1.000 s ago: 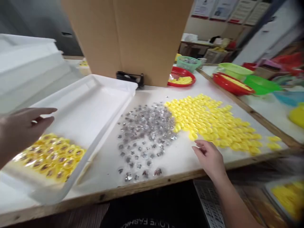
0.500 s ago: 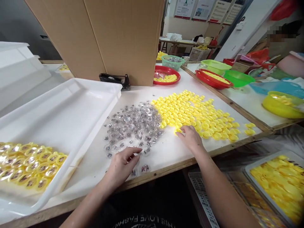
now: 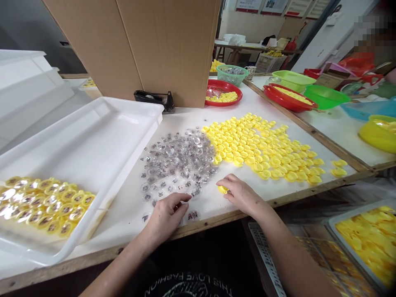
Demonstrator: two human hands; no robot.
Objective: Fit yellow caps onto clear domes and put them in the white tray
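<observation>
The right hand [image 3: 241, 196] pinches one yellow cup [image 3: 222, 189] near the white tabletop [image 3: 213, 205] edge, while the left hand [image 3: 166, 212], its grip impossible to tell, is beside clear discs [image 3: 177, 160], spread next to the other yellow cups [image 3: 244, 142], seemingly keeping both kinds within reach.

Glossy, clear plastic rounds [image 3: 185, 154] lie at the centre, with shiny yellow plastic pieces [image 3: 237, 144] at three o'clock. The white plastic tray [image 3: 117, 136] at nine is smooth, faintly glossy; the cardboard panel [image 3: 167, 53] at eleven looks matt. At six, the wooden table edge [image 3: 206, 224] looks rough.
</observation>
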